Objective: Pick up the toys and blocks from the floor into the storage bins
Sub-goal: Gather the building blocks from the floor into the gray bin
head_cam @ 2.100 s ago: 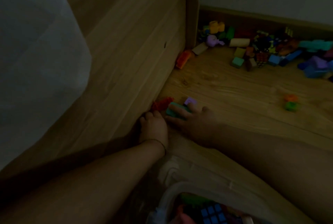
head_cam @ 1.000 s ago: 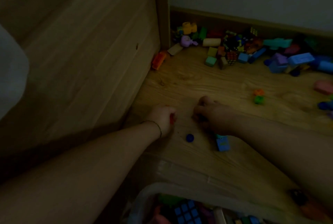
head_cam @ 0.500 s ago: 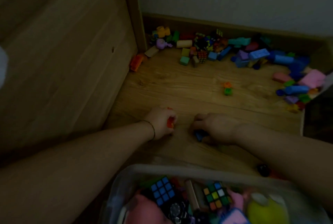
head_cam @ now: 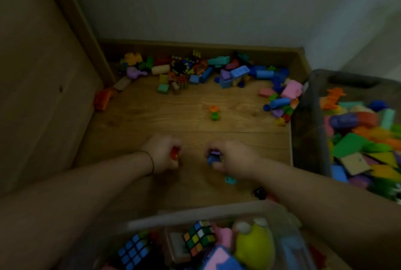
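Left hand (head_cam: 161, 153) is gripping a red toy (head_cam: 174, 155); right hand's (head_cam: 235, 160) fingers (head_cam: 217, 146) are clutching blue and purple blocks (head_cam: 212, 158), perhaps stacked upright, low over the floor (head_cam: 152, 117) beyond the bin (head_cam: 195, 215).

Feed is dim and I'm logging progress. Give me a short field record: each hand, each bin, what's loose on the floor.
left hand: grips red piece
right hand: grips purple and blue blocks
near bin: clear, holds puzzle cubes
right bin: dark, heaped full
floor: far pile; orange-green toy; teal block by right hand
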